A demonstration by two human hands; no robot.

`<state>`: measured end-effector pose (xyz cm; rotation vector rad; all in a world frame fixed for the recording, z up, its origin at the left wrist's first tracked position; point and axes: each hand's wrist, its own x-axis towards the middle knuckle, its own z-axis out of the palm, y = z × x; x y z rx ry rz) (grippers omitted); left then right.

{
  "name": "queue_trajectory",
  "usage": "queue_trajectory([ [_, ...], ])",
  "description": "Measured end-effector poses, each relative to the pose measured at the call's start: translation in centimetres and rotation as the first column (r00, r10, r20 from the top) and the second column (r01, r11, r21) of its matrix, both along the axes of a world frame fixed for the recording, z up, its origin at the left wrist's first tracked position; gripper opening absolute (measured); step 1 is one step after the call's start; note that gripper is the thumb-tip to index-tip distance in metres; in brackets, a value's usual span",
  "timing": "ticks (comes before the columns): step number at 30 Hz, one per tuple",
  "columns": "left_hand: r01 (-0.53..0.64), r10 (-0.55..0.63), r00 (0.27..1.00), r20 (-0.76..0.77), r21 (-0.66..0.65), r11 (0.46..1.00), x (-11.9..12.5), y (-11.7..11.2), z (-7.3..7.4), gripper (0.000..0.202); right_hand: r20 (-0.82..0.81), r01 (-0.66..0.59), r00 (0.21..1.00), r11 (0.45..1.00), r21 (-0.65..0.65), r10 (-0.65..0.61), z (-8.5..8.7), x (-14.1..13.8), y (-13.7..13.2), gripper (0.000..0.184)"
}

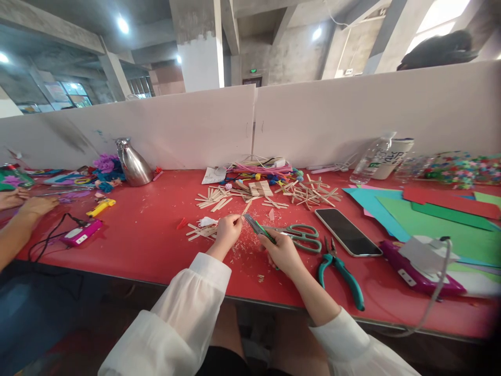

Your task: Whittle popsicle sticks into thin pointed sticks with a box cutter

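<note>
My left hand (228, 231) is closed in a pinch on a thin wooden craft stick (246, 209) that slants up to the right. Beside it, my right hand (282, 253) is wrapped round a green utility knife (259, 228), and the blade tip meets the stick's lower end. Both hands hover just above the red table (148, 235), over a scatter of wood shavings (245, 250). A few loose sticks (201, 231) lie just left of my left hand.
Green scissors (303, 236), teal pliers (340, 271), a phone (347, 232) and a magenta glue gun (417, 266) lie to the right, near coloured paper sheets (430, 219). More sticks (274, 193) are heaped behind. Another person's hands (23, 203) work at far left by a metal jug (133, 163).
</note>
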<state>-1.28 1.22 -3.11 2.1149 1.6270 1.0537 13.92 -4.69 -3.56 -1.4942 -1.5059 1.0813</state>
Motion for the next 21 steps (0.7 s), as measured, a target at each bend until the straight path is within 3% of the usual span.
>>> queue_trajectory([
  [9,0.004,-0.009,0.999,-0.053,-0.098,0.995,0.0,0.0,-0.1,0.023,0.229,-0.017,0.973,0.995,0.097,-0.006,0.2,0.1,0.0,0.031],
  [16,-0.031,0.012,0.995,-0.097,-0.197,0.980,0.1,0.1,-0.1,0.028,0.481,0.051,0.865,0.980,0.195,-0.141,0.6,-0.9,-0.7,0.031],
  [21,-0.052,0.025,0.993,-0.116,-0.234,0.971,0.2,-0.1,0.3,0.029,0.522,0.083,0.830,0.969,0.233,-0.196,0.8,-1.6,-1.3,0.033],
])
